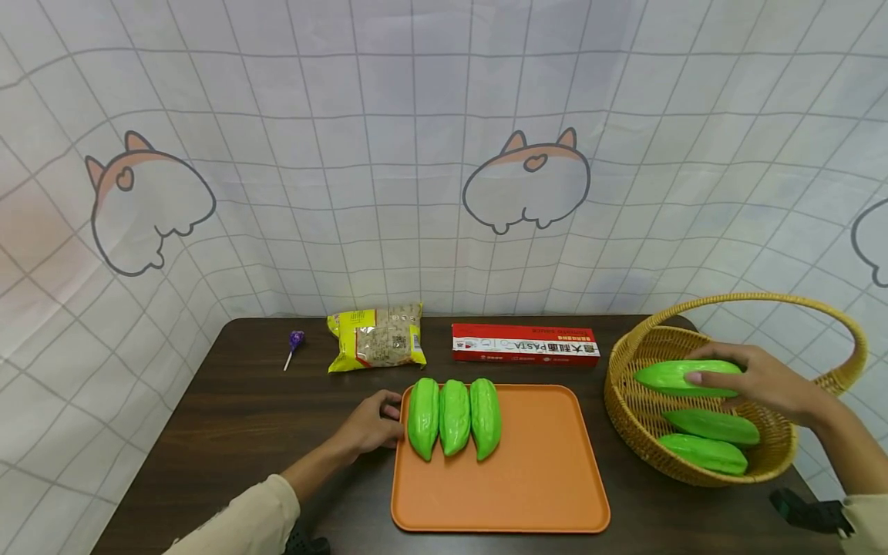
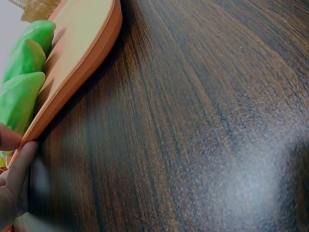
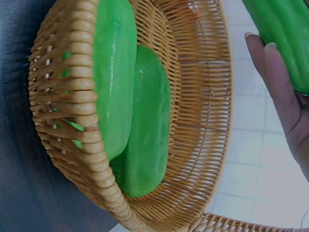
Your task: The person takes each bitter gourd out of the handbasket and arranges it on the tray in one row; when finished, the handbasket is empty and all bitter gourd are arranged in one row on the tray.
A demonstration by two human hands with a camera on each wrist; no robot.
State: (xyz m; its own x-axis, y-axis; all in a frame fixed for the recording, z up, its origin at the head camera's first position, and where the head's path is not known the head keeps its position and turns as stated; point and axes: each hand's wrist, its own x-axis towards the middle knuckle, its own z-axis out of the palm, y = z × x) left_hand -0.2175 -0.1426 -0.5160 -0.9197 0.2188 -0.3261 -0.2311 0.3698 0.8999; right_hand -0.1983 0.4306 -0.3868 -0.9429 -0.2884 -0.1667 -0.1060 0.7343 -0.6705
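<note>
My right hand (image 1: 770, 381) grips a glossy green ridged gourd (image 1: 669, 375) above the wicker basket (image 1: 624, 420); in the right wrist view this gourd (image 3: 285, 34) is clear of the basket's rim. Two more such gourds, an upper one (image 1: 711, 426) and a lower one (image 1: 702, 453), lie inside the basket. At the orange tray (image 1: 541, 462), my left hand (image 1: 375, 424) pinches the left rim, thumb (image 2: 8, 137) inside and a finger outside. Three green gourds (image 1: 454, 418) stand side by side on the tray's upper left part, pointed ends toward me.
Behind the tray lie a yellow bag with pale contents (image 1: 378, 338) and a red pasta box (image 1: 525, 344). A purple-wrapped lollipop (image 1: 296, 340) is at the back left of the dark wooden table (image 1: 229, 439). The basket's tall handle (image 1: 763, 297) arches over it. A checked cloth (image 1: 388, 154) hangs behind.
</note>
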